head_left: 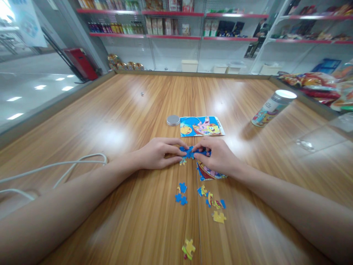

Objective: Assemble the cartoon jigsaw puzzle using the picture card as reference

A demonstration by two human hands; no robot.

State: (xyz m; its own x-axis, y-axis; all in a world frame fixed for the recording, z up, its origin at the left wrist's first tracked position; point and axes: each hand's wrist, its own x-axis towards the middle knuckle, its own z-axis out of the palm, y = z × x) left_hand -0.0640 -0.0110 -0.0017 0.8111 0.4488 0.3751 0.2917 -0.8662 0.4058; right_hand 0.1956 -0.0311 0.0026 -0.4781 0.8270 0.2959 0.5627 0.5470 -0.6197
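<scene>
A partly joined jigsaw puzzle (211, 173) lies on the wooden table, with a pink figure in a boat on it and blue pieces along its upper left. My left hand (161, 152) has its fingertips and thumb closed at the left edge of the blue jigsaw pieces (188, 151). From the other side my right hand (216, 154) pinches at the same blue strip and covers part of the puzzle. Just beyond the hands lies the reference picture (202, 126), a cartoon scene on blue. Loose blue pieces (181, 198) and yellow pieces (219, 217) lie nearer me.
Beside the picture is a round metal lid (173, 120). A printed cylindrical can (273, 107) stands at the right, near a clear plastic box (314, 141). White cables (82, 160) cross the table's left. Snack packs (317, 86) and stocked shelves (173, 36) are beyond the table edge.
</scene>
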